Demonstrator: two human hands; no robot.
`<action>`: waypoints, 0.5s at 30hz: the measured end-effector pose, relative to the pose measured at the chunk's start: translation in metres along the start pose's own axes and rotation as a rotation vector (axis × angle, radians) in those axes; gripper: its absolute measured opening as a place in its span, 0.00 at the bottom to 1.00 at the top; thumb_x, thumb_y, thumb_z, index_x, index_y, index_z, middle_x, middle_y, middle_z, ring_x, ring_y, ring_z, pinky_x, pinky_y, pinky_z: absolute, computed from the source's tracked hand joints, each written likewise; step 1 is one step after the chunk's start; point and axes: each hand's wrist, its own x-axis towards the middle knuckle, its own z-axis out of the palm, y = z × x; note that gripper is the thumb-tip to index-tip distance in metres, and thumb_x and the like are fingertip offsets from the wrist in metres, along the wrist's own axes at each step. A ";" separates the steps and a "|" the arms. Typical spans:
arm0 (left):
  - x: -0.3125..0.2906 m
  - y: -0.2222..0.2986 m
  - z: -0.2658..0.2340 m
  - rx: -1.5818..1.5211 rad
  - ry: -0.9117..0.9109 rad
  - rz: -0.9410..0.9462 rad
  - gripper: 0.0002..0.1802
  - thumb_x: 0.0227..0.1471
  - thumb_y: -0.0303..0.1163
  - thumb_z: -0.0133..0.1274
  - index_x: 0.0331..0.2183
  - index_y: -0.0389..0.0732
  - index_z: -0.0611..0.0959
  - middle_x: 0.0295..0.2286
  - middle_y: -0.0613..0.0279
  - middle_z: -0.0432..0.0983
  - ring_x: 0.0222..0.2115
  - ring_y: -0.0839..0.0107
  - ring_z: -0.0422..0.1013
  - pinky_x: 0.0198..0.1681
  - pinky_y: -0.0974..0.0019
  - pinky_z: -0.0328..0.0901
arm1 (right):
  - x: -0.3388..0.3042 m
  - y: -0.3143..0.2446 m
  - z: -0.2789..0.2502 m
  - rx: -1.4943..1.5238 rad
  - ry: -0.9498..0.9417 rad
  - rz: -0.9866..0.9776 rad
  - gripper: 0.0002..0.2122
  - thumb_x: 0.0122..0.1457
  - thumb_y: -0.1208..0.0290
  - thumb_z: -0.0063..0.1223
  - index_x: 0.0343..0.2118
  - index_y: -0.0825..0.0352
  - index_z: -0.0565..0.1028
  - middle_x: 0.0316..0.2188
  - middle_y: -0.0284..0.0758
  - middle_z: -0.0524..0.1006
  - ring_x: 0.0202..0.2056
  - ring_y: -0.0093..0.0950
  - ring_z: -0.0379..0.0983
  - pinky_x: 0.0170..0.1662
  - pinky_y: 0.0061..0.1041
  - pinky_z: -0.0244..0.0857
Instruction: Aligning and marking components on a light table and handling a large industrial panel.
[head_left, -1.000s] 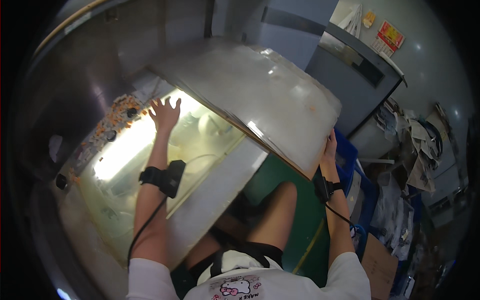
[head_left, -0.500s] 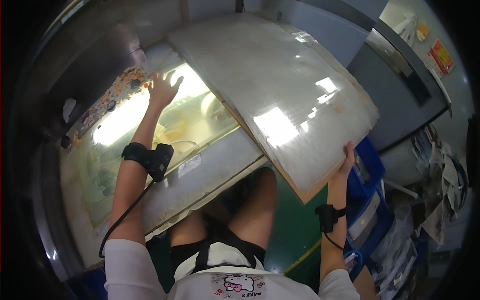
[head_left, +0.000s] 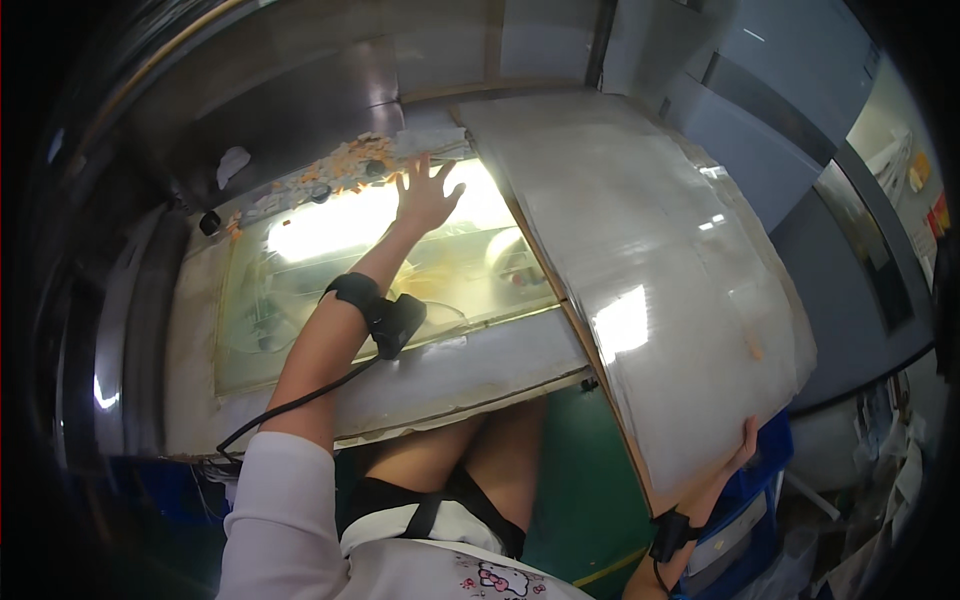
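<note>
My left hand (head_left: 428, 203) reaches over the far part of a lit glass panel (head_left: 390, 275) set into the worktop. Its fingers are spread and nothing is in them. To the right lies a large board with brown edges, covered with glossy clear plastic sheeting (head_left: 690, 290); it overlaps the right side of the glass and juts past the worktop's front edge. At the board's near right edge, my right hand (head_left: 738, 458) grips it, with some fingers hidden beneath. Each forearm bears a black strapped device.
Small orange and white scraps (head_left: 350, 165) lie along the worktop's far edge, beside small dark round pieces (head_left: 320, 192). A crumpled white piece (head_left: 233, 166) is at the far left. Blue bins (head_left: 768, 455) stand below the board on the right. A grey cabinet (head_left: 850, 250) is behind them.
The whole view has turned, so the worktop and board appear farther right and lower. My left hand stays open over the glass; my right hand still holds the board's edge.
</note>
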 end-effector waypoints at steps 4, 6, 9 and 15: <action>0.014 -0.018 0.004 0.126 0.486 0.245 0.24 0.42 0.39 0.46 0.45 0.46 0.69 0.47 0.49 0.57 0.51 0.53 0.51 0.50 0.48 0.48 | 0.006 0.001 -0.021 0.055 0.030 0.103 0.25 0.54 0.58 0.38 0.49 0.74 0.57 0.45 0.45 0.64 0.45 0.38 0.62 0.47 0.32 0.56; 0.045 -0.031 0.008 -0.017 0.411 0.109 0.20 0.34 0.29 0.47 0.36 0.41 0.75 0.36 0.51 0.68 0.40 0.55 0.62 0.44 0.48 0.54 | 0.006 0.000 -0.022 -0.005 -0.052 0.153 0.26 0.54 0.56 0.38 0.50 0.71 0.57 0.47 0.43 0.63 0.47 0.36 0.59 0.49 0.31 0.54; 0.079 -0.010 0.025 0.170 0.076 0.214 0.11 0.40 0.28 0.42 0.28 0.39 0.78 0.30 0.51 0.71 0.37 0.55 0.65 0.43 0.51 0.56 | -0.004 -0.013 -0.013 -0.160 0.403 0.013 0.20 0.55 0.59 0.39 0.44 0.71 0.65 0.43 0.44 0.66 0.43 0.34 0.62 0.46 0.31 0.56; 0.071 -0.009 -0.019 0.129 0.204 0.241 0.09 0.41 0.28 0.43 0.22 0.40 0.79 0.24 0.55 0.73 0.30 0.59 0.70 0.34 0.57 0.63 | -0.067 -0.012 0.059 -1.375 0.131 -0.528 0.26 0.55 0.51 0.35 0.52 0.62 0.58 0.52 0.42 0.57 0.52 0.38 0.50 0.53 0.36 0.45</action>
